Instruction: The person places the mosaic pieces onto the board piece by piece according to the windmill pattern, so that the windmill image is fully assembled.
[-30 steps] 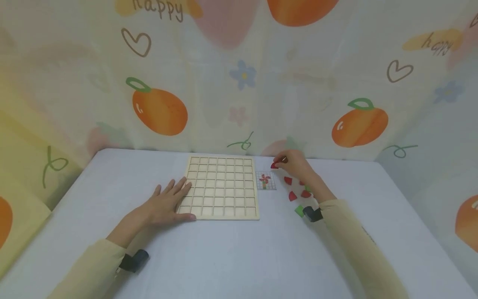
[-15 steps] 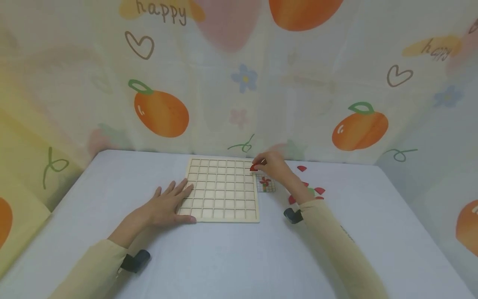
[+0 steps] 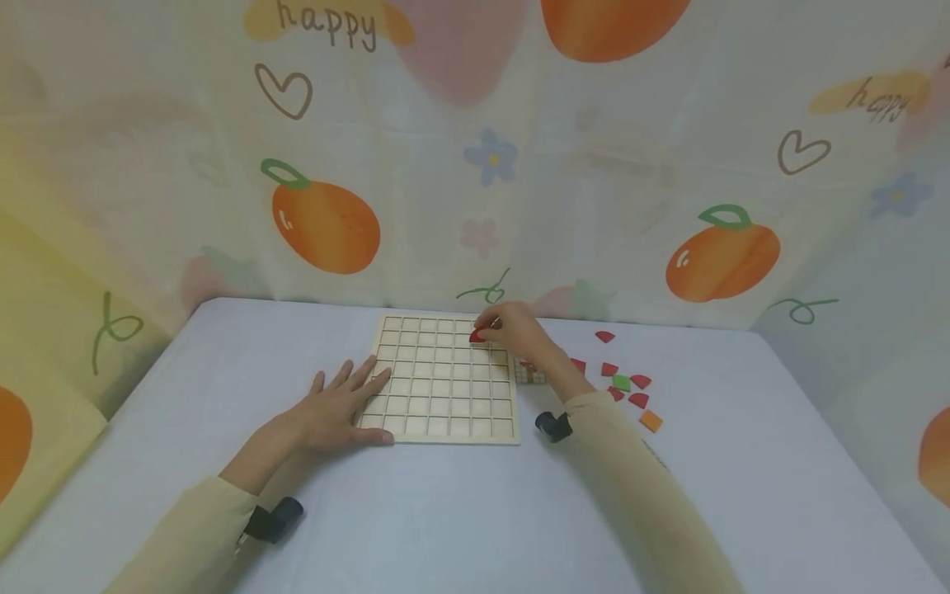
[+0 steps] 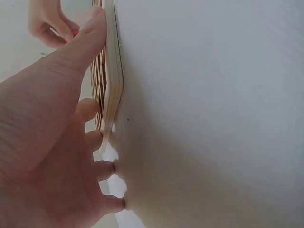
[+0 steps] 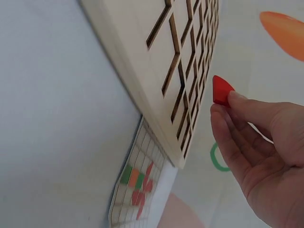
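A wooden grid board [image 3: 438,408] with square recesses lies on the white table. My left hand [image 3: 326,417] rests with spread fingers at its left edge, thumb along the near corner; the left wrist view shows the thumb [image 4: 92,35] against the board's side. Between thumb and fingers, my right hand [image 3: 519,334] pinches a red quarter-circle tile [image 3: 477,336] over the board's far right part. In the right wrist view the red tile [image 5: 221,90] stands on edge at the fingertips, above the grid. A pattern card [image 3: 530,375] with a pinwheel picture is partly covered by the right arm.
Several red tiles [image 3: 604,337] lie loose to the right of the card. Among them are a green square tile [image 3: 621,383] and an orange square tile [image 3: 651,421]. A printed curtain [image 3: 416,165] hangs behind the table's far edge.
My right hand has carried the red tile leftward from beyond the card to over the board. The left hand stays at the board's edge. More loose tiles show where the right arm was.
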`<state>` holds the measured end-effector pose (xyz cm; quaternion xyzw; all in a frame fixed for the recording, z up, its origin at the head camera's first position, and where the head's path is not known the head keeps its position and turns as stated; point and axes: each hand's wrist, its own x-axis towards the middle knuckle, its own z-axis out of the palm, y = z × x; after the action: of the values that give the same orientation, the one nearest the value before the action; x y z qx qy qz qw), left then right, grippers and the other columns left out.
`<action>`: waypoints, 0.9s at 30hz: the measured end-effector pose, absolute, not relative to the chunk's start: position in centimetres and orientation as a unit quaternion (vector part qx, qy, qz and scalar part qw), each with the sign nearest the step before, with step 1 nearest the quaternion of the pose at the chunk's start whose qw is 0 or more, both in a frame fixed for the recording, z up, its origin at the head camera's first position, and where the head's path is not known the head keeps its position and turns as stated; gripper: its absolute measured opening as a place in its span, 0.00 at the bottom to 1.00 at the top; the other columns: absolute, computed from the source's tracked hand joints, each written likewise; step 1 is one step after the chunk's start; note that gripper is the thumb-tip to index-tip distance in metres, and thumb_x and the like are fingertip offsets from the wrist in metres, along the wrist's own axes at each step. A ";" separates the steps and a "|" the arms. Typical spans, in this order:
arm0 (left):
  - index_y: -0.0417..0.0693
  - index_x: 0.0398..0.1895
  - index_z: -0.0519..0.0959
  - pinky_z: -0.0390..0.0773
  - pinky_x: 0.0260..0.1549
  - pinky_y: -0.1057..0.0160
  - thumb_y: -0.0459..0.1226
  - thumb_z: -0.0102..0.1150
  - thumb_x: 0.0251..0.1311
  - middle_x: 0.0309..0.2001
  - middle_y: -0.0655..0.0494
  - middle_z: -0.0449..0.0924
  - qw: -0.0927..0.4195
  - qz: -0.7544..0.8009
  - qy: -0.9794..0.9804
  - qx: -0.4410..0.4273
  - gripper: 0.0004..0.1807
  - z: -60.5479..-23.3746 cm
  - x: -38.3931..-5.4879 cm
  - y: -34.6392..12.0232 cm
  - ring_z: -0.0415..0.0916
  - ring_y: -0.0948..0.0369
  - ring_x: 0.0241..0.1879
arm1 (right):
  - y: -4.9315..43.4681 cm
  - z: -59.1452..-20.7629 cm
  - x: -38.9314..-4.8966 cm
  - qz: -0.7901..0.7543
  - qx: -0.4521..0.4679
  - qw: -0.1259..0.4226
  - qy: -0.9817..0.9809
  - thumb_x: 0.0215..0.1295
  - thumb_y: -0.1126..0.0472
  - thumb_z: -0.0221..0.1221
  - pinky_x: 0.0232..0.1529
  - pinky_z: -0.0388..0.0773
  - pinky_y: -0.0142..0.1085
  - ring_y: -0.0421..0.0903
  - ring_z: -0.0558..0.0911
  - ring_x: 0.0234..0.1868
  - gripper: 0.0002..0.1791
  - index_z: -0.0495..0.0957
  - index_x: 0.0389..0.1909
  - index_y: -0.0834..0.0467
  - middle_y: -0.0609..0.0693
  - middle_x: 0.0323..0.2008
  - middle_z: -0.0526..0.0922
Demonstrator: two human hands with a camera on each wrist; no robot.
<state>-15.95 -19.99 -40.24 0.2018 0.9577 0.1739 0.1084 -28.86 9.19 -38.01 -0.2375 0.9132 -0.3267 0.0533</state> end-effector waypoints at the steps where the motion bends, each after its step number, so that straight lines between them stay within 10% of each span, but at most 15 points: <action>1: 0.45 0.77 0.54 0.39 0.62 0.25 0.66 0.60 0.53 0.77 0.38 0.43 0.109 0.174 0.958 0.201 0.55 -40.2 -15.9 -20.0 0.38 0.31 0.73 | 8.9 -38.1 -28.9 -0.330 -0.240 0.055 0.911 0.65 0.65 0.64 0.43 0.79 0.37 0.47 0.82 0.40 0.10 0.84 0.44 0.63 0.52 0.40 0.86; 27: 0.45 0.77 0.53 0.36 0.62 0.26 0.64 0.62 0.54 0.77 0.38 0.41 0.113 0.187 0.956 0.198 0.55 -40.3 -15.9 -20.1 0.36 0.32 0.73 | 4.5 -39.7 -30.5 -0.326 -0.227 0.080 0.914 0.64 0.64 0.64 0.43 0.78 0.34 0.46 0.82 0.42 0.09 0.85 0.44 0.61 0.53 0.41 0.87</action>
<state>-15.89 -20.12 -40.34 0.1975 0.9557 0.1869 0.1129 -30.47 4.55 -39.65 -0.2273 0.9141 -0.3262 0.0798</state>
